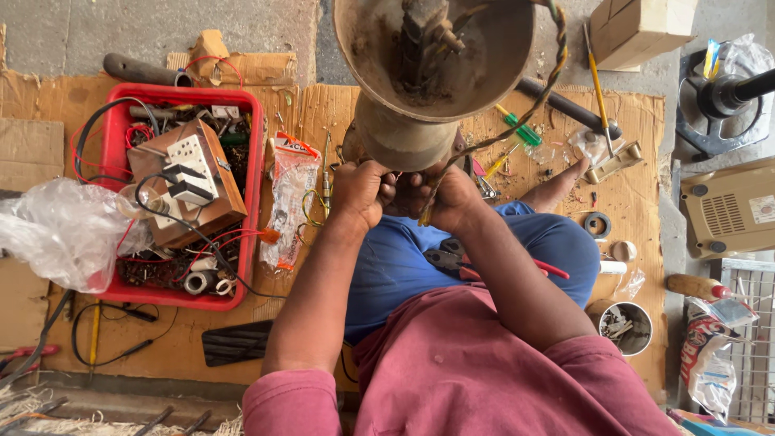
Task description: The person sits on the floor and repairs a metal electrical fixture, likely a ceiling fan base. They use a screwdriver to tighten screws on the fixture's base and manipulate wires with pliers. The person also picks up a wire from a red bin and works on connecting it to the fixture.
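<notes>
We hold both forearms stretched forward and angled inward, so that our wrists meet close together in front of our chest. Our left hand is curled into a tight fist-like grip, knuckles up, and our right hand is closed beside it, fingers bent, the two hands touching. Our short sleeves sit bunched at the upper arms.

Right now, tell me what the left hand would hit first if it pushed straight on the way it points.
The left hand points up the picture and already touches the rusty metal housing at its lower rim, so it would press into that first. Depth is hard to judge from above, so treat this as likely.
</notes>
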